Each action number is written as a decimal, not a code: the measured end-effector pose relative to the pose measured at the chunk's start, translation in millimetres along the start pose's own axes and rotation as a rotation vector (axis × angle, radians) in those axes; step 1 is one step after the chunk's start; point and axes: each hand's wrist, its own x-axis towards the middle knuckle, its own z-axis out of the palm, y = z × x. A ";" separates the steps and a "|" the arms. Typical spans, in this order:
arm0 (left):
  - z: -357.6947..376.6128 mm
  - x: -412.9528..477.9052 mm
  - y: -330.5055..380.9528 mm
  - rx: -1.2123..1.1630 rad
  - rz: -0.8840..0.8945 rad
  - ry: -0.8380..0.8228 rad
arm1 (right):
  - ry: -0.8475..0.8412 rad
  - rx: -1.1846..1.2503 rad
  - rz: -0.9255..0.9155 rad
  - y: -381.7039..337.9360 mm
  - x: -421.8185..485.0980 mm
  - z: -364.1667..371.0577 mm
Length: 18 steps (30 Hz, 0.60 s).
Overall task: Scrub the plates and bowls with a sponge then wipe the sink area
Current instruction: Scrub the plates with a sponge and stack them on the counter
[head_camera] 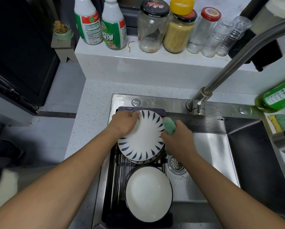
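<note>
While left grip (123, 123) around plate (144, 139) rim, right grip (178, 138) around sponge (169, 127) beside it.

Sink basin (209, 154) lies open at right; faucet (237, 65) arches overhead, plates (148, 192) fill the rack (117, 171).

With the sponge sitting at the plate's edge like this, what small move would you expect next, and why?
Probably a sweep of the sponge leftward across the face of the patterned plate. The right hand grips the sponge at the plate's right rim, the left hand holds the upper-left rim, and the plate's white centre lies uncovered between them.
</note>
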 end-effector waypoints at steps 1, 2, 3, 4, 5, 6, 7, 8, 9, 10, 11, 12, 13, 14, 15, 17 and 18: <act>-1.1 -1.1 0.6 -0.010 -0.005 0.001 | -0.006 -0.001 -0.006 -1.7 1.1 -1.8; -1.8 -2.1 1.1 -0.022 -0.011 0.006 | -0.011 0.002 -0.008 -2.4 2.2 -3.8; -2.7 -4.1 2.0 -0.041 -0.015 0.020 | -0.013 0.003 -0.005 -1.8 3.0 -5.9; -3.8 -6.9 4.3 -0.075 -0.011 0.038 | -0.014 0.006 0.001 -0.4 3.5 -7.9; -5.3 -9.7 6.7 -0.120 -0.001 0.057 | -0.012 0.015 0.010 2.0 3.9 -10.2; -7.0 -11.7 8.6 -0.158 0.010 0.073 | -0.007 0.033 0.017 4.7 4.1 -12.2; -9.0 -13.5 10.0 -0.187 0.009 0.084 | 0.002 0.056 0.025 7.1 4.1 -14.6; -10.4 -13.9 9.9 -0.220 0.005 0.092 | 0.013 0.079 0.027 9.4 3.8 -17.1; -12.3 -14.8 9.7 -0.266 -0.011 0.090 | 0.022 0.097 0.025 11.0 3.0 -19.9; -14.0 -15.2 9.2 -0.327 -0.034 0.078 | 0.028 0.113 0.023 12.2 1.9 -23.0; -15.2 -16.9 10.3 -0.390 -0.069 0.056 | 0.031 0.131 0.021 13.2 -0.1 -26.4; -15.7 -19.3 11.5 -0.451 -0.091 0.030 | 0.036 0.152 0.021 14.3 -1.9 -30.0; -16.0 -23.5 13.7 -0.493 -0.095 -0.003 | 0.042 0.168 0.023 15.4 -4.4 -34.4; -16.1 -28.4 17.5 -0.527 -0.079 -0.034 | 0.050 0.174 0.025 16.2 -6.7 -38.8; -16.5 -34.0 21.4 -0.562 -0.061 -0.057 | 0.058 0.170 0.023 17.2 -9.2 -43.8; -17.9 -46.6 29.2 -0.617 -0.032 -0.109 | 0.074 0.176 0.023 20.5 -14.2 -54.5; -17.8 -52.4 32.4 -0.630 -0.020 -0.132 | 0.085 0.187 0.027 22.3 -16.5 -59.8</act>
